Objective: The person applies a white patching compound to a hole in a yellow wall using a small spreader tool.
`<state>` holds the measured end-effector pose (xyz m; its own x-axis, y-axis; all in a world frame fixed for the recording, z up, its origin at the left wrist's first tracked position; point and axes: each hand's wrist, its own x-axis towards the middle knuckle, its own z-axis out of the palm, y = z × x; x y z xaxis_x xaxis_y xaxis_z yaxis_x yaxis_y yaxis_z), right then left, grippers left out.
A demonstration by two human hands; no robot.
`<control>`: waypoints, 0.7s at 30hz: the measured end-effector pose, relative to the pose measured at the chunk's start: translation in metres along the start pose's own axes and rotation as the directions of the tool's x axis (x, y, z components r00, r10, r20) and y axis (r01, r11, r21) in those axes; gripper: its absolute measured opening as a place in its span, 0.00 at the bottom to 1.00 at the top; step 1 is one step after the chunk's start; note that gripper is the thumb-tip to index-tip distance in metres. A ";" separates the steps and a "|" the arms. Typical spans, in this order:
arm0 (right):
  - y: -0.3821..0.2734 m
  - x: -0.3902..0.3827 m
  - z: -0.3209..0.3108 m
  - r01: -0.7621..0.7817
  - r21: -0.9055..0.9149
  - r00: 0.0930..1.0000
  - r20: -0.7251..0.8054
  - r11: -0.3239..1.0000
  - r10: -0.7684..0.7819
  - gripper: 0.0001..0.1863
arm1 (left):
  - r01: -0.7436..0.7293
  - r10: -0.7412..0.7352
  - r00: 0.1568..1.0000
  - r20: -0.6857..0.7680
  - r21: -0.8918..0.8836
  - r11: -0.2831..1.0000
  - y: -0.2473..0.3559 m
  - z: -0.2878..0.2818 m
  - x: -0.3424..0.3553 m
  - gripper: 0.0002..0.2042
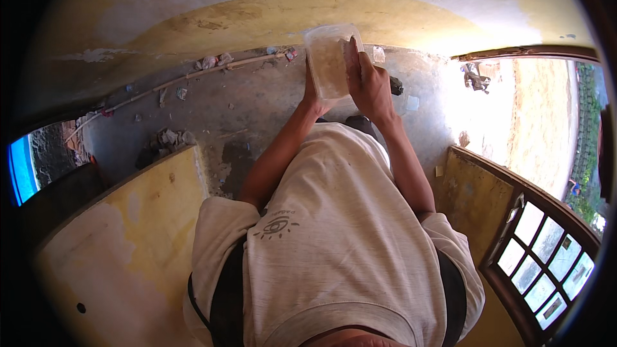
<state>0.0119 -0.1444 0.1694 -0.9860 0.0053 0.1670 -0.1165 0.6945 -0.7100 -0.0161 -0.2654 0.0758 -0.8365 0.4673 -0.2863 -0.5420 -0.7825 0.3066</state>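
Note:
A translucent rectangular plastic container (324, 71) with beige, smeared contents is held up in front of my body at the upper middle. My left hand (313, 93) is closed around its left side, partly hidden behind it. At the right side of the container, my right hand (373, 90) grips a narrow, flat reddish-brown piece (351, 58) lying along the rim; its exact kind is hard to make out, and my fingertips are partly hidden.
A stained yellow wall (212, 19) meets the grey floor (225, 109), where a long pole (183, 78) and litter lie. Crumpled material (170, 141) is at left. Low yellow walls (116, 238) flank me. A bright doorway (514, 103) and paned window (546, 257) are at right.

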 end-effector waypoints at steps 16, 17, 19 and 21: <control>0.008 0.003 -0.012 0.070 0.079 0.991 0.111 0.994 -0.079 0.09 | 0.066 -0.059 0.992 0.113 -0.060 0.996 0.001 -0.023 0.003 0.28; 0.011 0.005 -0.017 -0.020 0.119 0.987 0.162 0.993 0.000 0.10 | 0.057 -0.055 0.992 0.115 -0.016 0.998 0.002 -0.015 0.002 0.28; 0.010 0.006 -0.022 -0.038 0.118 0.990 0.138 0.992 0.021 0.11 | 0.048 -0.051 0.992 0.116 0.030 0.998 0.002 -0.009 0.002 0.28; 0.010 0.006 -0.025 -0.042 0.084 0.993 0.112 0.996 0.033 0.11 | -0.008 0.002 0.994 0.108 0.057 0.998 0.001 -0.004 0.003 0.29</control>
<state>0.0078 -0.1197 0.1799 -0.9964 -0.0527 0.0660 -0.0845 0.6310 -0.7711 -0.0186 -0.2671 0.0714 -0.8411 0.5076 -0.1865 -0.5393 -0.7612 0.3602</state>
